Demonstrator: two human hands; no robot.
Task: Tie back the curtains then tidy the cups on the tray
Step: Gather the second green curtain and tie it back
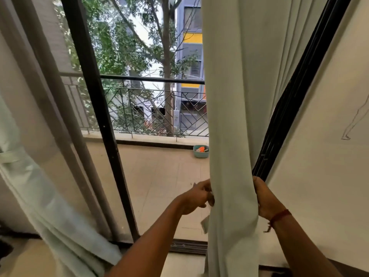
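A pale green curtain (233, 120) hangs at the right of a glass balcony door, bunched into a narrow column at hand height. My left hand (199, 196) pinches its left edge, where a short strip of matching fabric (205, 223) dangles below the fingers. On the curtain's right side my right hand (263, 198) grips it, with the fingers hidden behind the cloth. A second pale green curtain (30, 176) at the far left is gathered by a tie band (10, 156). No cups or tray are in view.
The black door frame (103, 124) runs down the middle, with the sliding track (187, 246) at the floor. Outside lie a tiled balcony, a metal railing (151, 108) and a small teal tub (200, 151). A cream wall (329, 146) stands to the right.
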